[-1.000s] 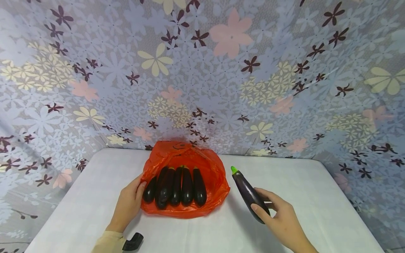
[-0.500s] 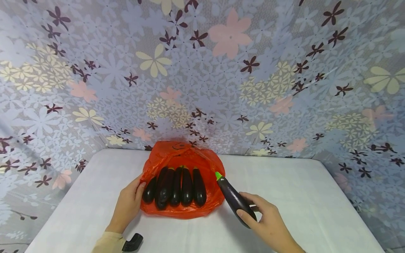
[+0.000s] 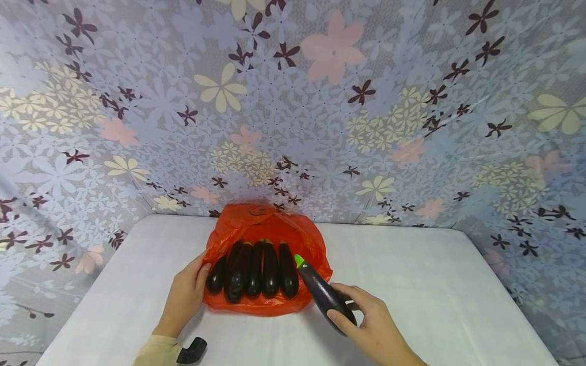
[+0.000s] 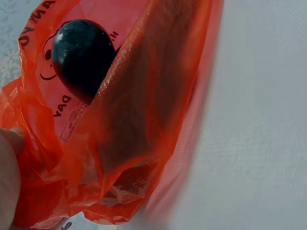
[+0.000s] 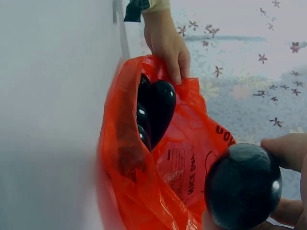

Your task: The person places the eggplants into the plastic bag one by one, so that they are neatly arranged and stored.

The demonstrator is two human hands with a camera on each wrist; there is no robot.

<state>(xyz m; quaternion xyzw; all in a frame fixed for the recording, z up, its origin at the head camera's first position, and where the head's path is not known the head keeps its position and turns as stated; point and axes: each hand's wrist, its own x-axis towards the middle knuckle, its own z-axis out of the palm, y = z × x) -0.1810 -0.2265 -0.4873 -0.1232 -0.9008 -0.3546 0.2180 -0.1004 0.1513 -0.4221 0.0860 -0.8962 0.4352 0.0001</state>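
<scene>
An orange-red plastic bag [image 3: 261, 306] lies with its mouth toward me, and several dark purple eggplants [image 3: 271, 272] sit side by side in it. My left hand [image 3: 184, 292] pinches the bag's left rim between thumb and fingers. In my right hand [image 3: 371, 320] I hold another eggplant [image 3: 324, 292] by its thick end, its green tip pointing into the bag's right side. The right wrist view shows the held eggplant's rounded end [image 5: 244, 187] close up, before the bag's opening. Most of the left fingers are hidden behind the plastic.
A white cloth covers the table [image 3: 435, 284]. Behind it and at both sides hangs a flower-patterned sheet [image 3: 297, 127]. A black device [image 3: 193, 351] is strapped at my left wrist, by the cream sleeve [image 3: 157, 351].
My right hand has moved left with the eggplant, from beside the bag until its green tip overlaps the bag's mouth. The left hand keeps its hold on the rim.
</scene>
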